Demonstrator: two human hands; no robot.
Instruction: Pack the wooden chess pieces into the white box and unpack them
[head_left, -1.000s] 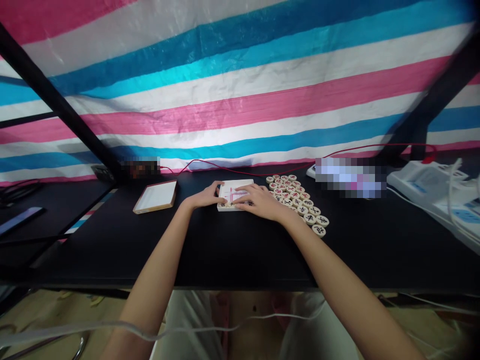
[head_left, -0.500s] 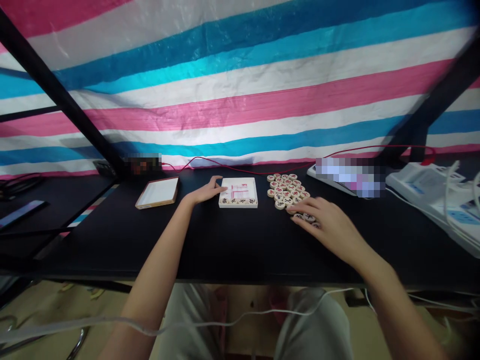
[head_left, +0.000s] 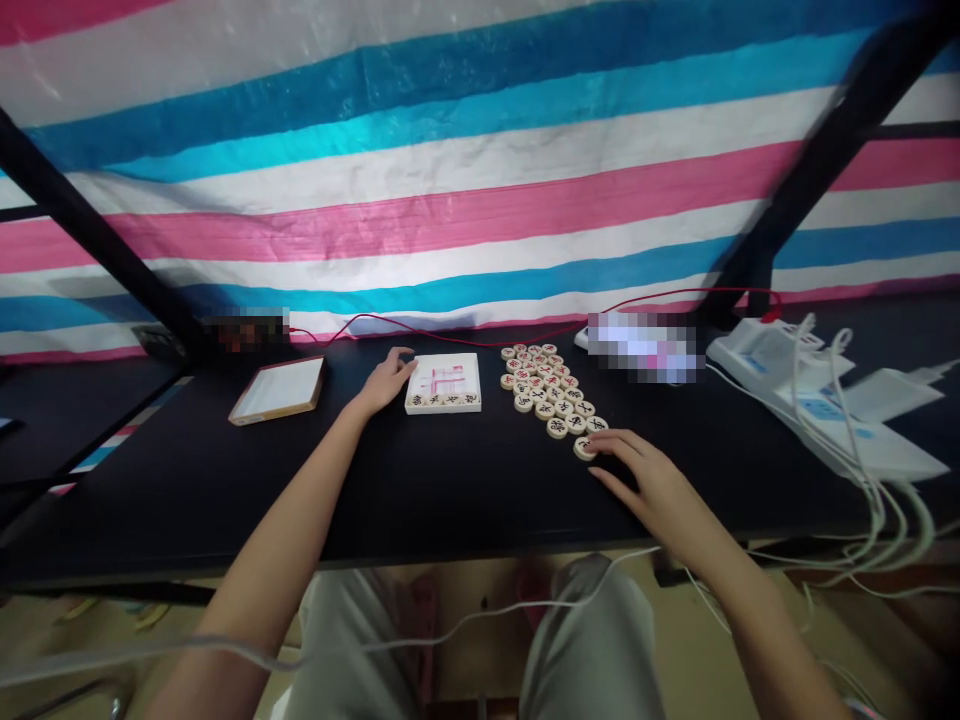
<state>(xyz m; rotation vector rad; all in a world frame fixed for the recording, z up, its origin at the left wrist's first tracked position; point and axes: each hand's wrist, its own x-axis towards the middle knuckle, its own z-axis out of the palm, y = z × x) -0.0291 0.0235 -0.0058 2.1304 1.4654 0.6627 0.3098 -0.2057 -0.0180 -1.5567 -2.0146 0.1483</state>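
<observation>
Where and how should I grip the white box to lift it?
I'd take the white box by its left and right walls, one hand from each side. It sits flat and open-topped, with a row of round pieces along its near wall, so keep it level. The left hand is already at the left wall.

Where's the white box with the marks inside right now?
In the head view, the white box sits on the table, just right of the left hand and left of the round pieces.
</observation>
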